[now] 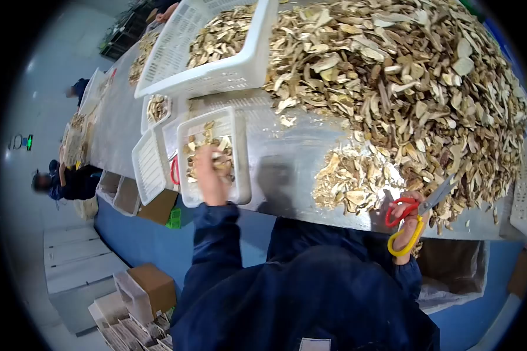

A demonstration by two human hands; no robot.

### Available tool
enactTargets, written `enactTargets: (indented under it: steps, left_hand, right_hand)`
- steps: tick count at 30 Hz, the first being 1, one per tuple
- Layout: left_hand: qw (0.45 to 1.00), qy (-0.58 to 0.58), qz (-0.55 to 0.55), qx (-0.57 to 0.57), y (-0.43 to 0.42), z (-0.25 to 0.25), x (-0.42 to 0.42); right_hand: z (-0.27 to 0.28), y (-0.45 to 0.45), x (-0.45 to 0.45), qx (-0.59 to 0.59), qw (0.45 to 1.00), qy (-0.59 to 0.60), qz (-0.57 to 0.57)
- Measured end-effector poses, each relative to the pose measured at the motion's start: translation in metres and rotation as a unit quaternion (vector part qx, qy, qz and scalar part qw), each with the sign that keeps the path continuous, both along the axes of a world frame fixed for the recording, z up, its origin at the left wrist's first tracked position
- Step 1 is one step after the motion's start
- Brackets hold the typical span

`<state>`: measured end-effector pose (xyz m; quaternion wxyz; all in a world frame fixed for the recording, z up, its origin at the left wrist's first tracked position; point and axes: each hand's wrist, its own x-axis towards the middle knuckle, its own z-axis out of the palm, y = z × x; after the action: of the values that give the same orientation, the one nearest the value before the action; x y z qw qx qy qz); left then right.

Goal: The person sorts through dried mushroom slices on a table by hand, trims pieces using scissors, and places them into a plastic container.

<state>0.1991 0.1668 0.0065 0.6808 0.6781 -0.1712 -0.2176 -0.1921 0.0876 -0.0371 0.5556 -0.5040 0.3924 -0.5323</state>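
My left hand point(211, 178) is over a small white tray point(240, 158) that holds dried slices point(222, 167). Its fingers are blurred among the slices, so whether they grip any is unclear. At the table's front edge on the right, my right hand point(405, 228) holds scissors point(432, 200) with one red and one yellow handle. Their blades point up and right. Left of the scissors lies a small pile of pale, broken pieces point(351, 178). Behind it spreads a large heap of dried slices point(404, 88).
A large white basket point(228, 75) with slices stands behind the small tray. Left of that tray are a white lid-like tray point(150, 167) and a red handle point(174, 170). An open lined box point(451, 263) is below the table at right. People are at the far left.
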Motion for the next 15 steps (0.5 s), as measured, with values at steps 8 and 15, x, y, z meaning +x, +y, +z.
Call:
enactTargets:
  steps: [8, 15]
  left_hand:
    - [0.720, -0.611, -0.088, 0.317, -0.015, -0.002, 0.023]
    - [0.781, -0.380, -0.492, 0.068, -0.140, -0.009, -0.131]
  right_hand:
    - [-0.031, 0.011, 0.004, -0.036, 0.994, -0.049, -0.095]
    - [-0.036, 0.006, 0.004, 0.000, 0.991, -0.037, -0.131]
